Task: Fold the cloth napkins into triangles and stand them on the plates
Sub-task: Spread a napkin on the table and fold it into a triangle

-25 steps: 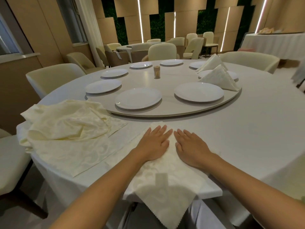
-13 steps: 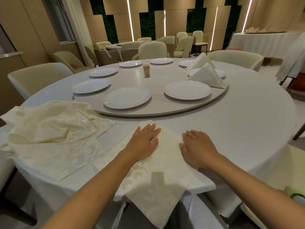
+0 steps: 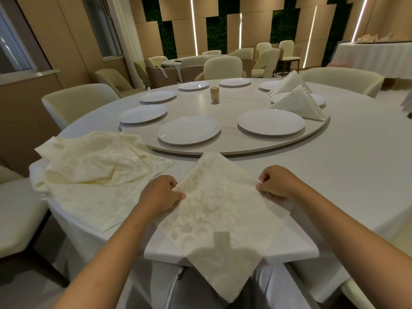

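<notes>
Currently both hands, left hand (image 3: 161, 194) and right hand (image 3: 276, 184), pinch the lower-centre napkin (image 3: 219, 210) at side corners; soft, light, limp.

Cream napkin (image 3: 214, 210) (scrolling damask pattern), plain white plates (image 3: 189, 129), white table (image 3: 347, 166)
</notes>
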The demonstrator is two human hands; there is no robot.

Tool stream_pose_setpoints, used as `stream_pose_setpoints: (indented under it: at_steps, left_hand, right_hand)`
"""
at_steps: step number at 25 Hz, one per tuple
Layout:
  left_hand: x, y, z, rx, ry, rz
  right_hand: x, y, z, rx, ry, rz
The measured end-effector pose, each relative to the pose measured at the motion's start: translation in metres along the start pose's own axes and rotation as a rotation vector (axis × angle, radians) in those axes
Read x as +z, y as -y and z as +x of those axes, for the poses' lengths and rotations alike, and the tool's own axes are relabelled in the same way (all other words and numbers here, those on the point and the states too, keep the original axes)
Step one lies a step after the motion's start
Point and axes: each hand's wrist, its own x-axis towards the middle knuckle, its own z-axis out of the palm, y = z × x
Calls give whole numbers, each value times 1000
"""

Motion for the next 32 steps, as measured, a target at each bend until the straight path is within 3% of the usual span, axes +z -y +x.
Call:
stream_pose_setpoints:
  at_steps: [4,6,11,21,24,32]
  left_hand:
    - [0,-6,-4,54,-230,-284]
    - [-3,-4,-9,112,-280,-447]
    - [9,14,-40,81,-68,-806]
    - [23,23,-39,402,-127,-283]
    - [25,21,-30,410,-160,-243]
    - [35,14,-15,305,-51,-66]
  right_hand:
    - [4,-1,2,-86,-236,323]
    - [-2,-4,0,-149,-273,455]
    - [0,-20,-22,-188,-188,571]
    - [20,-25,-28,-272,-287,323]
    - [17,-22,-20,-266,-279,312]
    - [24,-17,-6,-246,-254,95]
